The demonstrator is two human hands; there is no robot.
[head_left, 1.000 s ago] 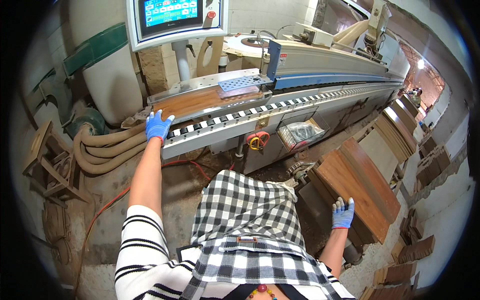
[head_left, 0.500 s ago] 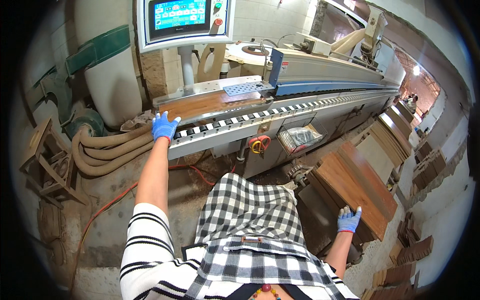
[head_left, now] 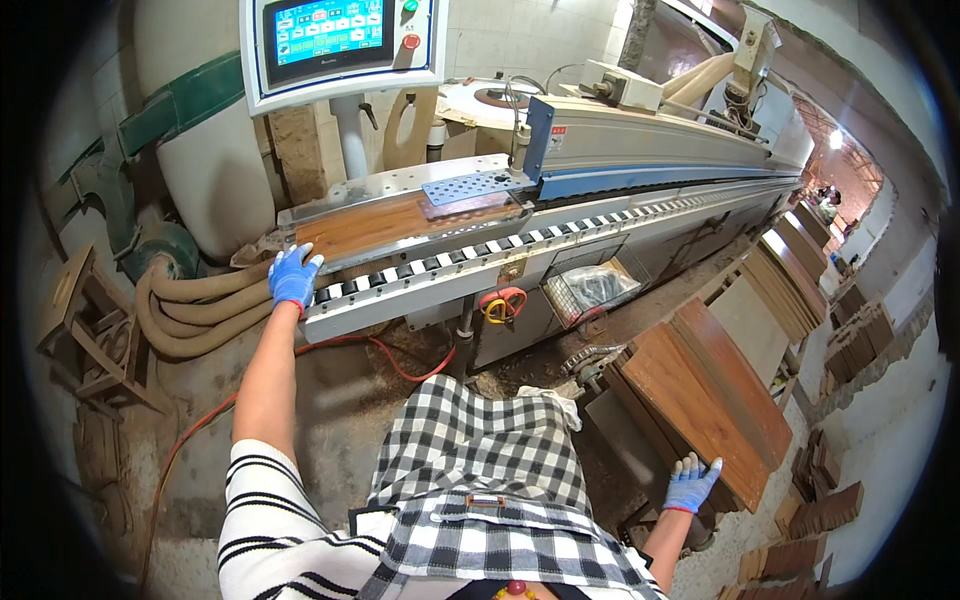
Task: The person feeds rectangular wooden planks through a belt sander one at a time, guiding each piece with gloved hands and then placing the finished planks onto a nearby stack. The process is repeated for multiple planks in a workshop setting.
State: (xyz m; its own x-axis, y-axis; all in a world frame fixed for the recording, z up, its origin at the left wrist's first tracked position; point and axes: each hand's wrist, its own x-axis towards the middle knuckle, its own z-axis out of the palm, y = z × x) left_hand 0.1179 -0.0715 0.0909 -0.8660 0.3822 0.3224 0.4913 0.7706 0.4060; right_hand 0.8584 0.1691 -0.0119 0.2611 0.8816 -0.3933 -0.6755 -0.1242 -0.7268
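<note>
My left hand [head_left: 293, 277], in a blue glove with pale fingertips, has its fingers spread at the left end of a brown wooden board [head_left: 370, 228]. That board lies flat on the infeed table of a long edge-banding machine [head_left: 650, 140], its right part under a perforated blue plate [head_left: 470, 188]. My right hand [head_left: 690, 488], gloved alike, is stretched out low on the right with fingers apart. Its fingertips are at the near edge of the top wooden board [head_left: 690, 395] on a stack; whether they press on it I cannot tell.
A control screen [head_left: 328, 35] stands above the infeed. Black-and-white rollers [head_left: 430, 265] line the machine's front. Below hang red and yellow scissors [head_left: 500, 305] and a wire basket [head_left: 592, 290]. Thick hoses [head_left: 200, 315] and a wooden stool [head_left: 90, 330] are left; more panels [head_left: 785, 275] stand right.
The view has shifted, so the machine sits farther left and lower. My left hand stays at the board's end. My right hand has slid slightly nearer along the stack's edge.
</note>
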